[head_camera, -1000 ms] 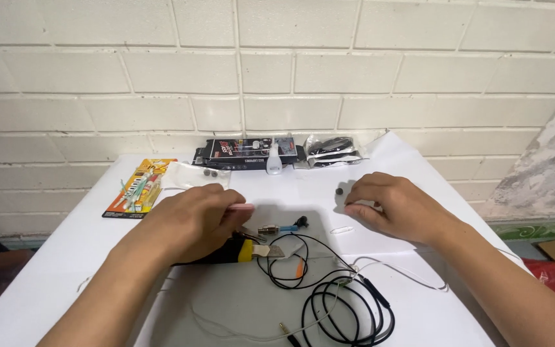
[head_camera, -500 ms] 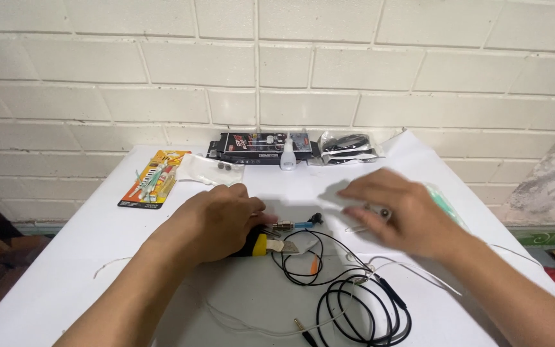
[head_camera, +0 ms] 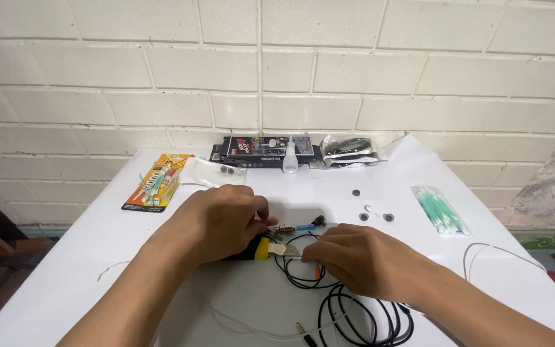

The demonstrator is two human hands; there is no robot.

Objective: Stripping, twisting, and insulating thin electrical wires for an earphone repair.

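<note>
- Left hand (head_camera: 216, 222): lies palm down on the white table (head_camera: 85, 238), fingers curled shut around a tool with a yellow-and-black handle (head_camera: 256, 249); only the handle's end shows, just past the knuckles.
- Tool tip (head_camera: 288, 249): a short metal end sticks out from the handle toward the right hand, reaching its fingertips; whether they touch cannot be told.
- Right hand (head_camera: 361, 257): palm down, fingers bent and pressed onto a black cable (head_camera: 303, 281) at the table surface; the fingertips hide the exact pinch, so whether they grip the cable or only hold it flat cannot be told.
- Black cable: loops out from under the right fingers, with an orange piece (head_camera: 317, 272) just beside them, and runs on to a larger coil (head_camera: 361, 321) below the right wrist.
- Small metal connector with a blue piece (head_camera: 295, 227): lies just beyond the fingertips of both hands, between them and a small black earbud part (head_camera: 319, 222).
- Small round grey discs (head_camera: 388, 217): scattered beyond the right hand, well apart from its fingers.
- Bag of green-tipped cotton swabs (head_camera: 441, 209): far side of the right hand, near the table's edge.
- Orange blister card (head_camera: 157, 182): beyond the left hand, well apart from its fingers.
- Black box (head_camera: 258, 153), small white bottle (head_camera: 289, 159) and clear bag of dark parts (head_camera: 351, 150): lined up at the far table edge against the brick wall (head_camera: 290, 71).
- Thin white wire (head_camera: 502, 249): curves on the table to the outer side of the right forearm.
</note>
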